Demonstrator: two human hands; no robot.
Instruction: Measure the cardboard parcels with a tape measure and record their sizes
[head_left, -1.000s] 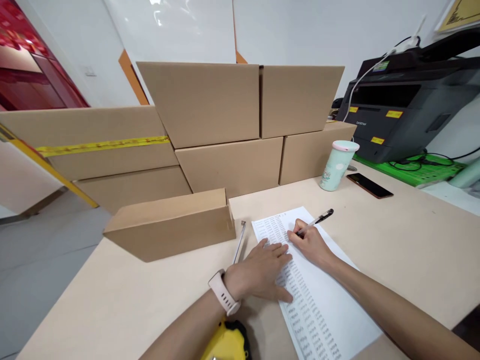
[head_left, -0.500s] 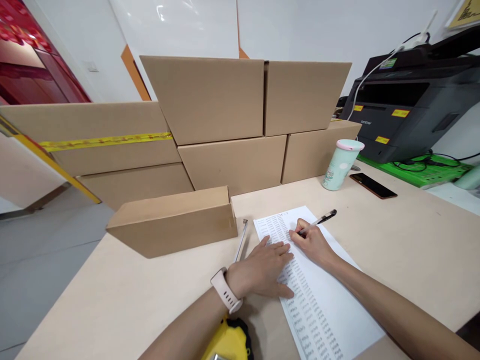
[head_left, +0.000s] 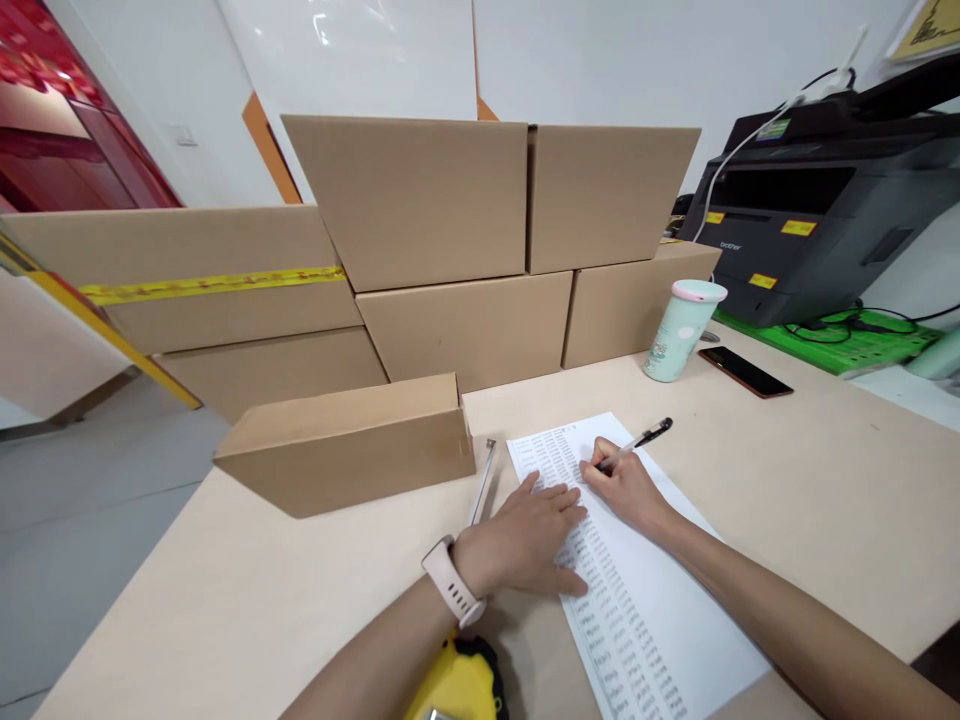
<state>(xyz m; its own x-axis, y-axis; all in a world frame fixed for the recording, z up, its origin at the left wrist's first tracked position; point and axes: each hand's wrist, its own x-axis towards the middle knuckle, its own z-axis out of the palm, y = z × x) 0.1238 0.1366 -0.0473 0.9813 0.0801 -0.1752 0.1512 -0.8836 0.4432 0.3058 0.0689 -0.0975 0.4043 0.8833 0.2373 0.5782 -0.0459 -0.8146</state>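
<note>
A white sheet of paper (head_left: 660, 600) with columns of small print or writing lies slanted on the table. My left hand (head_left: 529, 540), a pale watch band on its wrist, rests flat on the sheet's left edge with fingers spread. My right hand (head_left: 622, 485) grips a pen (head_left: 654, 433) with a black cap end, its tip side down at the upper part of the paper. Under my left forearm sits a yellow and black tape measure (head_left: 457, 685), partly hidden. Its metal blade (head_left: 484, 480) sticks out beyond my left hand.
A low cardboard box (head_left: 360, 450) lies left of the paper. Stacked cartons (head_left: 465, 330) form a wall behind. At the right stand a mint tumbler (head_left: 682, 330), a phone (head_left: 745, 371) and a black printer (head_left: 810, 210) on a green base (head_left: 810, 345). The table (head_left: 172, 590) ends at left.
Hardly anything differs. My right hand has shifted very slightly to the right with the pen, while my left hand stays in place on the paper.
</note>
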